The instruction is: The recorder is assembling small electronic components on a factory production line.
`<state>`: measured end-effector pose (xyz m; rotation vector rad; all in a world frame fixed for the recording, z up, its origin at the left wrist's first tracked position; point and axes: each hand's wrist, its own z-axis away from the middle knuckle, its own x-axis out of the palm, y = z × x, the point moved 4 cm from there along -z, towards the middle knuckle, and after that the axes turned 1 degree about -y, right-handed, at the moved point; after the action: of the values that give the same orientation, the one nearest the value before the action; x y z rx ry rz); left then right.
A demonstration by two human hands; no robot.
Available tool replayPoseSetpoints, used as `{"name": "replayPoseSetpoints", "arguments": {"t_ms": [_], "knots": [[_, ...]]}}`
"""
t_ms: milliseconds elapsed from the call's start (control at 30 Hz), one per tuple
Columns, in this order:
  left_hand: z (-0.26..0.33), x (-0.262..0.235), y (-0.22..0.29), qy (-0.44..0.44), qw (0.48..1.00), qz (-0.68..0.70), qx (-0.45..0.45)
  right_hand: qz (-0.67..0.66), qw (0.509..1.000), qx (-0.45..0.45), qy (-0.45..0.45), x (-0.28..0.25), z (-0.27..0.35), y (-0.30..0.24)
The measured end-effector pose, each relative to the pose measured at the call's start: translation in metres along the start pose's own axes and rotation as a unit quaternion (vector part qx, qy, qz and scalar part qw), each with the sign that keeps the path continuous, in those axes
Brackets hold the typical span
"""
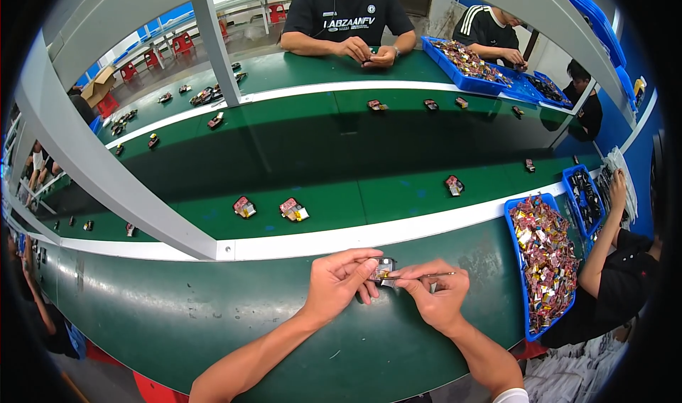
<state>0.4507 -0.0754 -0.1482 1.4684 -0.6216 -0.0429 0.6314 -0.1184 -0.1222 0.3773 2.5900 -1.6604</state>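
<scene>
Over the near green work surface (234,311), my left hand (344,275) grips a small black-cased electronic part (383,267) with a silvery and yellowish inside. Thumb and fingers hold it by its left side. My right hand (437,293) pinches a thin metal tool, like tweezers or a small pick (426,276). Its tip reaches to the lower part of the case; its exact kind is too small to tell. Both hands meet just in front of the white rail (320,241).
A blue tray (526,289) heaped with small reddish circuit parts stands at my right, beside a smaller blue tray (568,179) of black parts. Beyond the rail, a green conveyor belt (398,208) carries scattered assemblies (293,209). A grey slanting post (106,140) rises at left. Co-workers sit opposite and at right.
</scene>
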Motion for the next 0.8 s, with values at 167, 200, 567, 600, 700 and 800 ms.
{"name": "replayPoseSetpoints", "arguments": {"t_ms": [167, 200, 567, 600, 700, 800], "knots": [[0.001, 0.001, 0.001, 0.001, 1.0, -0.007, -0.003, 0.017, 0.999, -0.031, -0.008, -0.001, -0.001, -0.002], [0.001, 0.001, 0.001, 0.005, 1.0, -0.009, -0.004, 0.017, 1.0, 0.007, 0.002, -0.001, -0.003, -0.004], [0.001, 0.0, 0.001, 0.035, 0.999, -0.018, 0.006, 0.095, 0.995, -0.036, 0.008, 0.001, 0.0, -0.014], [0.001, 0.001, 0.001, 0.035, 0.999, -0.021, 0.002, 0.096, 0.995, -0.04, 0.009, 0.0, 0.001, -0.013], [0.001, 0.002, 0.001, 0.033, 0.999, -0.024, -0.003, 0.093, 0.994, -0.049, 0.011, 0.0, 0.001, -0.01], [0.0, 0.001, 0.001, 0.029, 0.999, -0.019, -0.01, 0.096, 0.994, -0.048, 0.014, 0.001, 0.001, -0.012]]}}
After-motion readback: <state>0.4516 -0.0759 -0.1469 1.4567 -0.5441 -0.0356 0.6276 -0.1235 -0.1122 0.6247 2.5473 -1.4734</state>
